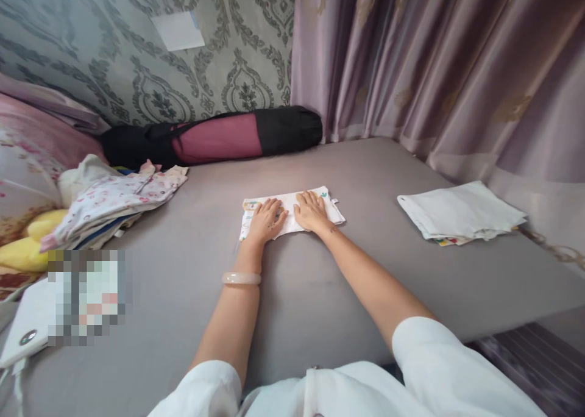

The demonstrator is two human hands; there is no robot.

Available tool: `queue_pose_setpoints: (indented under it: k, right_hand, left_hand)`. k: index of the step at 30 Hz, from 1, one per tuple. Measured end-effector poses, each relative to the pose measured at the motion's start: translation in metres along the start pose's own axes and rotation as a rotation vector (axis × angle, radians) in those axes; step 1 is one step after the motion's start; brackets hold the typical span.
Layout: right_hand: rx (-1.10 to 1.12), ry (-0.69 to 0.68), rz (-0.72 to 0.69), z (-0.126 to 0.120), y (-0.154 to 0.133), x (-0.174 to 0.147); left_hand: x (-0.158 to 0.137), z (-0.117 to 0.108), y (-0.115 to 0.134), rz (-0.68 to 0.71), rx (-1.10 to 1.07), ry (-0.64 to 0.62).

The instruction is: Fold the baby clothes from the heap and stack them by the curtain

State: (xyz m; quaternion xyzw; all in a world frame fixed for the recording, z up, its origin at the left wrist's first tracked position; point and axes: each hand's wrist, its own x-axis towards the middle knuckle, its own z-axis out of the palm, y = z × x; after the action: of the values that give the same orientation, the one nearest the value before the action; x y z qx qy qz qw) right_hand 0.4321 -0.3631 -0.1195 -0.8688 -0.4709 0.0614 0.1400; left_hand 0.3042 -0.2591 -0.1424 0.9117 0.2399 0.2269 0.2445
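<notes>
Folded white cloth [291,224] on a grey surface [320,313]

Head view: the left hand [266,219] and right hand [312,211] lie palm-down on the cloth, slightly apart, fingers extended. To its left I see a clothes pile [125,192]; to its right, a white cloth stack [461,210].

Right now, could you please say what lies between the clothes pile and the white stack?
The head view shows a printed cloth under the left hand and right hand.
</notes>
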Motion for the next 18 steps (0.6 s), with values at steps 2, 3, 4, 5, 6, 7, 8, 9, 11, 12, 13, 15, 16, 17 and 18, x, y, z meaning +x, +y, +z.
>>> queue_pose_setpoints:
  k: [2, 3, 4, 5, 6, 7, 8, 9, 11, 12, 13, 15, 16, 17, 18]
  right_hand:
    - [-0.010, -0.006, -0.008, -0.005, 0.008, -0.001]
    - [-0.024, 0.010, -0.004, -0.007, 0.013, -0.001]
    - [-0.040, 0.034, 0.006, -0.008, 0.018, -0.002]
    - [-0.051, 0.052, 0.024, -0.009, 0.023, -0.003]
    - [-0.053, 0.055, 0.045, -0.009, 0.028, -0.004]
    - [-0.046, 0.047, 0.067, -0.009, 0.032, -0.004]
    - [-0.033, 0.030, 0.086, -0.009, 0.035, -0.004]
    - [-0.017, 0.011, 0.098, -0.009, 0.038, -0.003]
    - [0.021, -0.022, 0.089, -0.011, 0.043, 0.000]
    - [0.051, -0.030, 0.082, -0.015, 0.047, 0.003]
    - [0.087, -0.032, 0.088, -0.019, 0.051, 0.005]
    - [0.150, -0.024, 0.139, -0.031, 0.062, 0.009]
    - [0.168, -0.017, 0.182, -0.038, 0.069, 0.010]
    - [0.173, -0.015, 0.227, -0.044, 0.076, 0.011]
    - [0.168, -0.023, 0.263, -0.049, 0.083, 0.010]
  left_hand:
    - [0.000, 0.000, -0.001, -0.001, -0.031, -0.003]
    - [-0.001, 0.000, -0.001, -0.002, -0.040, -0.005]
    - [-0.001, 0.001, -0.002, -0.003, -0.046, -0.007]
    - [-0.001, 0.001, -0.003, -0.006, -0.050, -0.009]
    - [-0.001, 0.001, -0.003, -0.013, -0.055, -0.009]
    - [0.000, 0.002, -0.004, -0.023, -0.063, -0.009]
    - [0.000, 0.002, -0.004, -0.034, -0.074, -0.009]
    - [0.001, 0.002, -0.004, -0.046, -0.085, -0.009]
    - [0.003, 0.001, -0.003, -0.075, -0.107, -0.013]
    - [0.005, -0.001, -0.002, -0.091, -0.128, -0.015]
    - [0.006, -0.004, -0.002, -0.106, -0.165, -0.019]
    - [0.008, -0.011, -0.002, -0.149, -0.268, -0.002]
    - [0.008, -0.016, -0.004, -0.181, -0.312, 0.032]
    - [0.008, -0.022, -0.007, -0.222, -0.336, 0.087]
    - [0.006, -0.028, -0.011, -0.273, -0.331, 0.161]
